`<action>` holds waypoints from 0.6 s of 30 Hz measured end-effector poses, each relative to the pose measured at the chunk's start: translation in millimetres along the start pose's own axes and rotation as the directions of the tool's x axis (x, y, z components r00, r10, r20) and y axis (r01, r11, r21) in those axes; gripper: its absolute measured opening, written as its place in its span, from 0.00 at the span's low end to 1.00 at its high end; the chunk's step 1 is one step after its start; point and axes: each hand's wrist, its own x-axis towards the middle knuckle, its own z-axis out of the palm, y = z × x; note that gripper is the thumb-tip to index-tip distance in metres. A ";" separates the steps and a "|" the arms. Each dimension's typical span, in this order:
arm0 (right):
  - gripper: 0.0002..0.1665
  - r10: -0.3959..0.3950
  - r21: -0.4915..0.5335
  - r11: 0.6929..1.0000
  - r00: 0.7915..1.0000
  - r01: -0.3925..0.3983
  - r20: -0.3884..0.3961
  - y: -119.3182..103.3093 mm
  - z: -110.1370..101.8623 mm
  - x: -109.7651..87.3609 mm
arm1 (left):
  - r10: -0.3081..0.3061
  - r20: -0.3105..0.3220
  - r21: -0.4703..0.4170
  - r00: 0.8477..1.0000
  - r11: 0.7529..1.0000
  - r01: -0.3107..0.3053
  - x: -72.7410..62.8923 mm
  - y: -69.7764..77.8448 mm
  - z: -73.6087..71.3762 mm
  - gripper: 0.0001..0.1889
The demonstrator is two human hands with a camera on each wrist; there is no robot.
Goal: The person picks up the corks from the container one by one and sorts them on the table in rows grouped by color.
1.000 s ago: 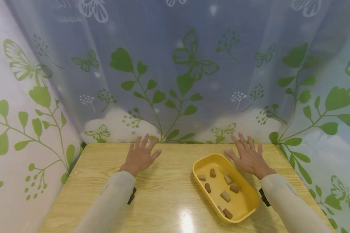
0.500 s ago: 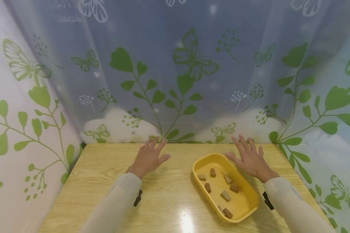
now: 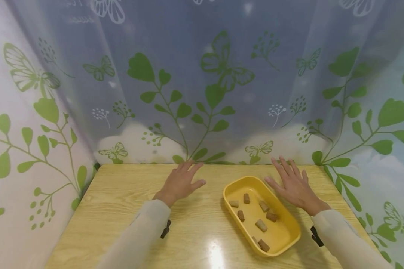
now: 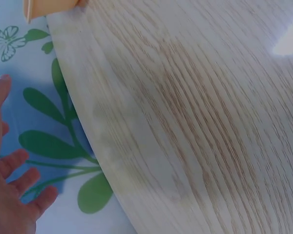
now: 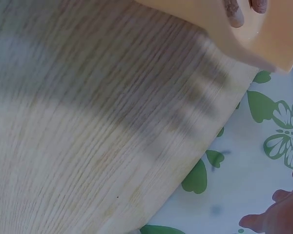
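Note:
My left hand point(image 3: 179, 183) hovers over the far middle of the table, fingers spread and nothing in it. Palm down, my right hand point(image 3: 295, 186) is held beside the far right rim of a yellow plastic tub point(image 3: 286, 228), its thumb nearest the rim and its fingers apart. Several short brown pieces, some lighter and some darker, lie scattered on the tub's floor, among them a light one point(image 3: 261, 225) and a dark one point(image 3: 264, 245). In the left wrist view the left hand point(image 4: 12, 195) shows loose fingers; in the right wrist view only part of the right hand point(image 5: 278, 214) appears.
The pale wooden table point(image 3: 121, 201) ends at a curtain point(image 3: 175, 89) printed with leaves and butterflies, which also hangs along both sides. The tub stands at a slant on the table's right half. Black straps show under both sleeves.
My left hand has moved to the right, toward the tub. The right hand has shifted slightly to the right and nearer to me. The tub and its pieces stay in place.

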 end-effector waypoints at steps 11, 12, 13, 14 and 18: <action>0.52 -0.030 0.009 1.000 0.999 0.030 -0.017 1.1 0.7 -16.8 | 0.054 -0.006 -0.040 0.999 0.998 -0.054 1.6 20.8 2.8 0.37; 0.52 -0.032 0.009 0.999 0.999 0.033 -0.019 1.0 0.6 -18.2 | 0.057 -0.004 -0.044 0.998 0.997 -0.057 1.9 22.7 2.8 0.37; 0.52 -0.035 0.010 0.999 0.999 0.036 -0.021 0.8 0.6 -19.5 | 0.061 -0.005 -0.051 0.998 0.997 -0.061 2.5 24.4 3.0 0.36; 0.51 -0.037 0.012 0.999 0.999 0.038 -0.021 0.6 0.5 -20.8 | 0.062 0.001 -0.054 0.998 0.997 -0.062 3.1 26.1 3.2 0.36; 0.51 -0.051 0.006 0.999 0.998 0.051 -0.020 -1.1 0.1 -25.6 | 0.070 0.007 -0.062 0.997 0.996 -0.070 4.7 32.4 3.9 0.36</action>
